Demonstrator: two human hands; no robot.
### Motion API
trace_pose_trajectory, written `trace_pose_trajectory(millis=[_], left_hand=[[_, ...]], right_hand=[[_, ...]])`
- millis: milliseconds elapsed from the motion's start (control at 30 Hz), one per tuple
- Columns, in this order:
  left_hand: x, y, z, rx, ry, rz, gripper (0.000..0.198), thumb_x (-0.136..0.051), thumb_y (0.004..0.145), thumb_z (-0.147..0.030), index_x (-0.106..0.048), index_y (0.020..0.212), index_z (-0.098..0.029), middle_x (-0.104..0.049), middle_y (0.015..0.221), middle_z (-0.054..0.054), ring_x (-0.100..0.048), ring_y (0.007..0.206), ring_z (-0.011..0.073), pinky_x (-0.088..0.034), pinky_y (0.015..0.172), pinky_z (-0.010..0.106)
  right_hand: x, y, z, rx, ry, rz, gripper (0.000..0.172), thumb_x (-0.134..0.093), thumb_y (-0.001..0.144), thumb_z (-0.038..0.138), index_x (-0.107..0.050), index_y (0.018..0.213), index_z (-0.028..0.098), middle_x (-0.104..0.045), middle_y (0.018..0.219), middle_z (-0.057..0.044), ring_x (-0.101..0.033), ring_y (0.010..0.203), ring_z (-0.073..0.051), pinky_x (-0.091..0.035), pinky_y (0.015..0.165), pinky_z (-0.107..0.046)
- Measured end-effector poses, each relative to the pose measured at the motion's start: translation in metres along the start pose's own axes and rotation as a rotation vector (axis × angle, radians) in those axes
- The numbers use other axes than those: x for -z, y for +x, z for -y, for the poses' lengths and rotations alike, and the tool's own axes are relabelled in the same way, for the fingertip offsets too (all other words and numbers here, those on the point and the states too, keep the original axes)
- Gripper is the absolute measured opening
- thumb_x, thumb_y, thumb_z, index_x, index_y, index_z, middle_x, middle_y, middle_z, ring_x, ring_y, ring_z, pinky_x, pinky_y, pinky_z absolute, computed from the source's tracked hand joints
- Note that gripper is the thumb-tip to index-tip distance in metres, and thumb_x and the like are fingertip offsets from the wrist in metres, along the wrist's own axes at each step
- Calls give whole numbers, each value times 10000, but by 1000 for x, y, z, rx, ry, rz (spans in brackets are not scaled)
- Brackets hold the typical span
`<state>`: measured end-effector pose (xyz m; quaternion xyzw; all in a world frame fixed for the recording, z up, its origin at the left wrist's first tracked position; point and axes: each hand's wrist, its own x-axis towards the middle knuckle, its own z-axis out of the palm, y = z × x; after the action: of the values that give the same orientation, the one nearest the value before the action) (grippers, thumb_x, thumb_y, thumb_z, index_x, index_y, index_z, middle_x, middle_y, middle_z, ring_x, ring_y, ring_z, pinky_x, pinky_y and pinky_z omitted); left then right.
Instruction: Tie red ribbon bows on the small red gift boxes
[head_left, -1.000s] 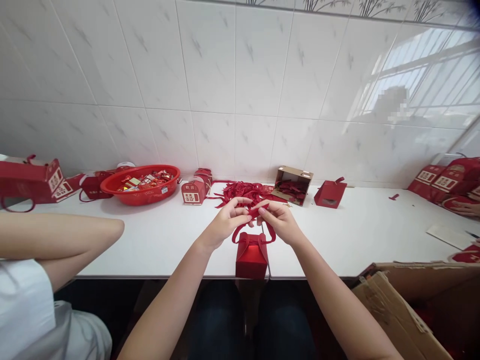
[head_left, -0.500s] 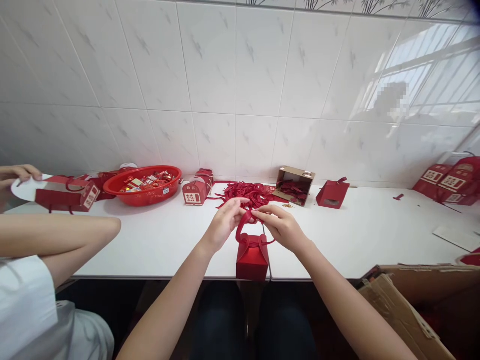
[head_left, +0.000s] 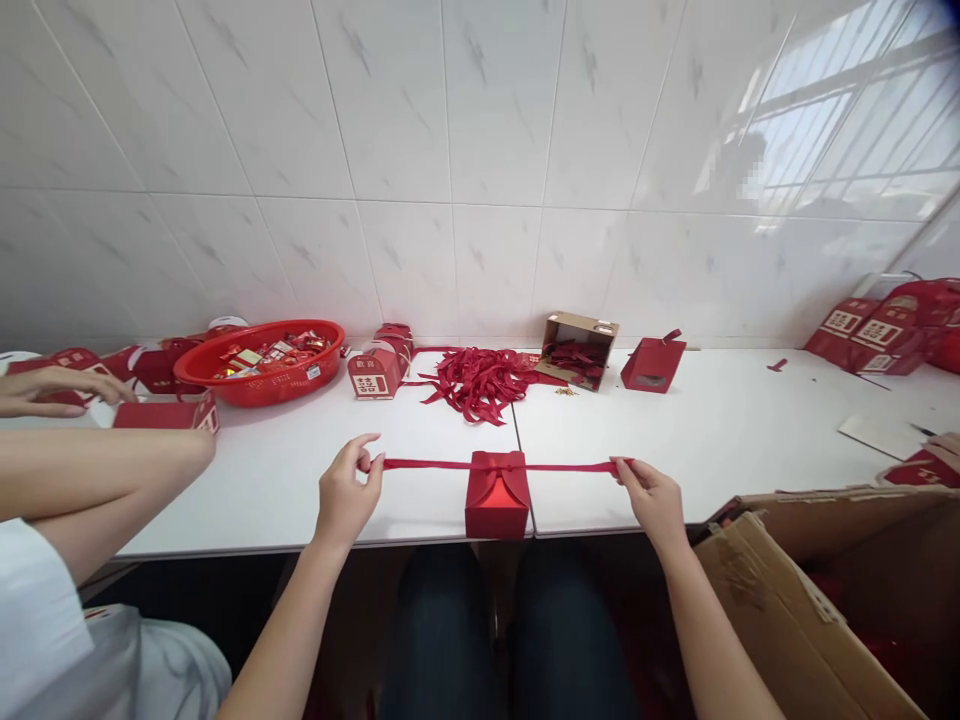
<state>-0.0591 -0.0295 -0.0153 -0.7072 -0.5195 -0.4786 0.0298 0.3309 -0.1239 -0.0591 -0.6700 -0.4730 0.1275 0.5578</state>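
Observation:
A small red gift box (head_left: 496, 508) stands upright at the table's front edge, its curved flaps folded together on top. A red ribbon (head_left: 566, 468) runs through its top and is stretched out level to both sides, with a small knot at the middle. My left hand (head_left: 347, 490) pinches one ribbon end, left of the box. To the right, my right hand (head_left: 651, 497) pinches the other end between thumb and fingers. Neither hand touches the box. Behind it lies a tangled pile of red ribbons (head_left: 484, 382).
A red basin (head_left: 262, 390) of wrapped sweets and a patterned box (head_left: 375, 375) stand back left. A co-worker's hand (head_left: 67, 385) is on another red box at far left. Further right are a small carton (head_left: 581, 345), a red bag-shaped box (head_left: 652, 365) and a large cardboard box (head_left: 780, 590).
My hands, close together above the box before, have moved apart and pull the ribbon straight. The ribbon loop has become a tight knot. The co-worker's red box has been lowered.

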Motion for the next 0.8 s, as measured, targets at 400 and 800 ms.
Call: trace_pose_trajectory(millis=[400, 800], left_hand=[[-45, -35, -28, 52, -278, 167, 139, -528, 813, -289, -608, 900, -216, -575, 968, 46, -553, 976, 208, -435, 879, 348], [-90, -43, -80, 384, -610, 260, 200, -503, 786, -222, -507, 985, -204, -508, 1081, 71, -509, 1029, 201, -460, 857, 361]], right_hand=[[-50, -8, 25, 261, -34, 181, 376, -420, 880, 429, -605, 1107, 192, -602, 1112, -122, -557, 1061, -232, -437, 939, -416], [-90, -25, 64, 212, 7, 396, 429, -300, 935, 391, -500, 1260, 195, -526, 1230, -125, -487, 1165, -226, -388, 1001, -433]])
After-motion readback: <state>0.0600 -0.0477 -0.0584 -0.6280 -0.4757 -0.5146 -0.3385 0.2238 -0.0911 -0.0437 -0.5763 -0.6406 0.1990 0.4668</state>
